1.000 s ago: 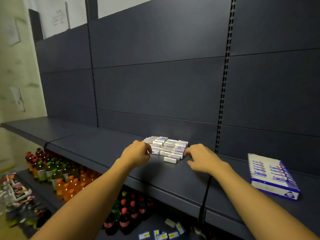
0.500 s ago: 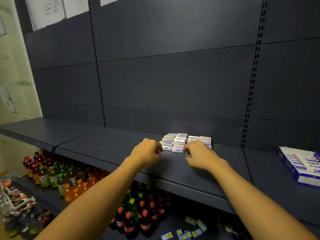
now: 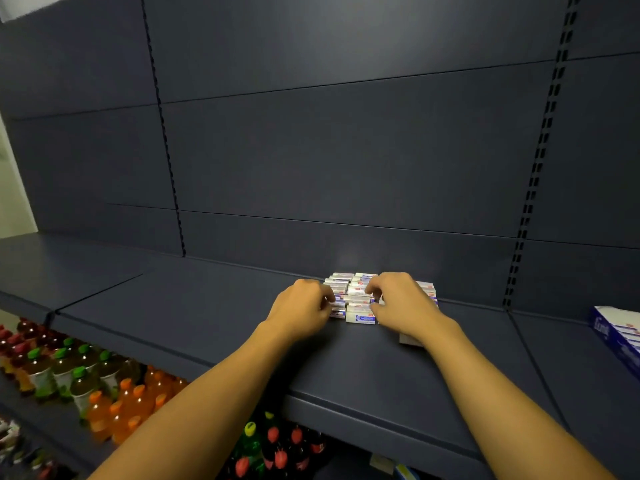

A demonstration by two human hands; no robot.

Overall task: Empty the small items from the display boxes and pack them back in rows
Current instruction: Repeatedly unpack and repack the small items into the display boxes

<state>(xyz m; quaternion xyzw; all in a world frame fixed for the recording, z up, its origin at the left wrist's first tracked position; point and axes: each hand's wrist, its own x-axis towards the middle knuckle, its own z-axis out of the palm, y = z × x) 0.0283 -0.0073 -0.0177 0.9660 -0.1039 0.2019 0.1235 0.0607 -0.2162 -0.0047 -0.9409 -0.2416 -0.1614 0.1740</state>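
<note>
We see both hands working at the pile of small boxes (image 3: 358, 299), which sits just right of the frame's centre on the dark shelf (image 3: 207, 317), close to the back panel. A second ago the hands rested at the near corners of the pile with several boxes splayed loosely toward us. Now they have closed in from either side, and the pile looks tighter and squarer, with its near face lining up.

The left hand (image 3: 303, 311) has its fingers curled against the left edge of the stack. We cannot tell whether it pinches a single box or only presses the side. The right hand (image 3: 403, 304) reaches over the right part of the pile, thumb and forefinger bent as if nipping one box near the top, though the fingertips are too small to be sure. One pale box (image 3: 410, 340) lies apart, just below the right wrist.

At the right edge of the frame, the blue and white display box (image 3: 620, 332) lies on the shelf, well apart from the pile. Bottles (image 3: 86, 382) fill the lower shelf at the lower left.

We judge that the emptying is done and the items are being squared into rows before going back. The packing itself has not begun, since nothing is near the display box.
</note>
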